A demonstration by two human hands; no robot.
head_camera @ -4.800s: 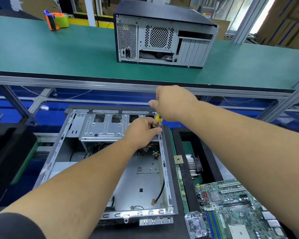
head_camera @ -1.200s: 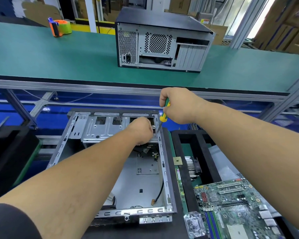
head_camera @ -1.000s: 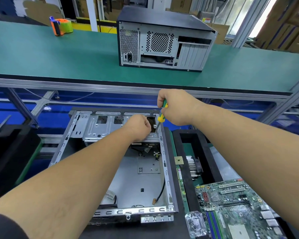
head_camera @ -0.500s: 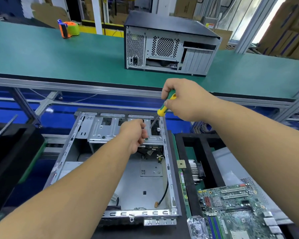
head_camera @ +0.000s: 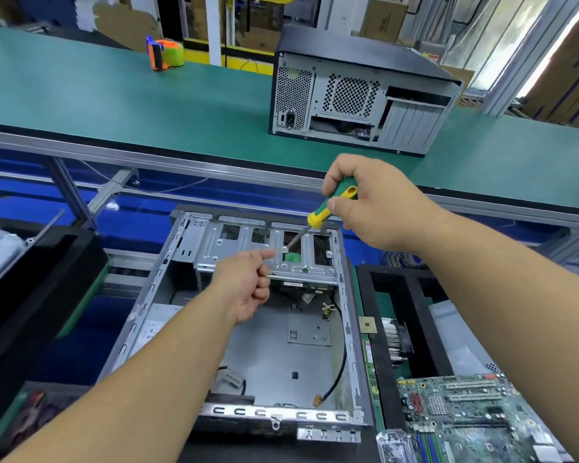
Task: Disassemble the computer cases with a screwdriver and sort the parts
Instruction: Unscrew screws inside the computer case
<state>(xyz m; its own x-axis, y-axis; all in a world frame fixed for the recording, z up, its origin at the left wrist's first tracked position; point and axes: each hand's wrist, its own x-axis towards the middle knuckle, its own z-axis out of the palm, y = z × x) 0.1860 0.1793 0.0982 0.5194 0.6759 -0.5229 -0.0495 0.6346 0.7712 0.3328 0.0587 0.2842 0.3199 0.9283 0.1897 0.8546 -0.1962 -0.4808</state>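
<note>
Over the open case point(head_camera: 248, 345), right hand point(head_camera: 378, 202) grips screwdriver point(head_camera: 331, 203), shaft slanting down-left onto drive-bracket screw point(head_camera: 285, 249); left hand point(head_camera: 248, 285), nearer, curled, forefinger pointing just beside it.

Open grey computer chassis point(head_camera: 346, 332) — bare sheet metal, dull satin, stamped with slots; drive cage point(head_camera: 248, 248) brighter, galvanised look. Green-and-yellow-handled screwdriver point(head_camera: 331, 205): handle smooth plastic, slight sheen; shaft plain steel. Closed black tower case point(head_camera: 358, 98) — matt painted top, perforated unpainted metal back. Long green bench mat point(head_camera: 114, 105): matt, smooth, rubbery look, edged in brushed aluminium rail point(head_camera: 147, 158). Green circuit board point(head_camera: 465, 416) glossy, partly under clear crinkled film. Black foam-like tray point(head_camera: 368, 295) matt. Finned metal heatsink point(head_camera: 393, 342) shiny.
</note>
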